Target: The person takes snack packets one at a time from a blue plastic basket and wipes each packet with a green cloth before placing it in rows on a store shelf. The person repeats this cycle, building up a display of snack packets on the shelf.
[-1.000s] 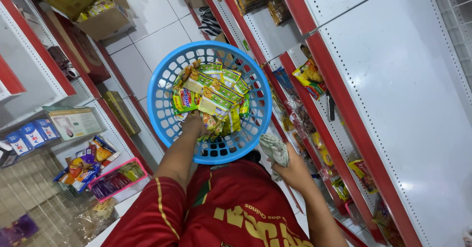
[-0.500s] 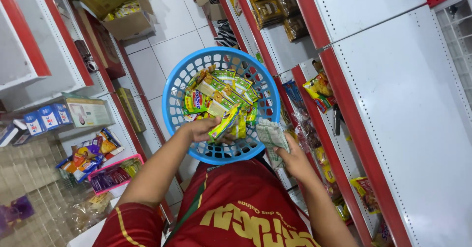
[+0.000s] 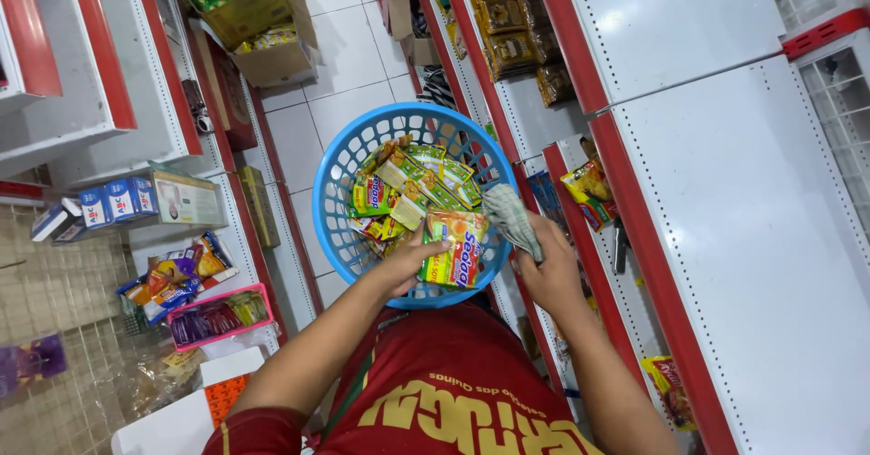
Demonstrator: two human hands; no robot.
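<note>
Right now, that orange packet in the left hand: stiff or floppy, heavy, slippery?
Probably light: the left hand lifts the orange packet by one edge over the basket. Likely semi-stiff, since it stays flat and unsagging. Its glossy wrapper may be a bit slippery.

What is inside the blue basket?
The blue basket holds many green and yellow snack packets. The left hand holds one orange packet over them. Lower packets and the basket bottom are covered.

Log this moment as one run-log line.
left hand: holds packet over basket | right hand: grips cloth at basket rim | basket: full of packets
</note>
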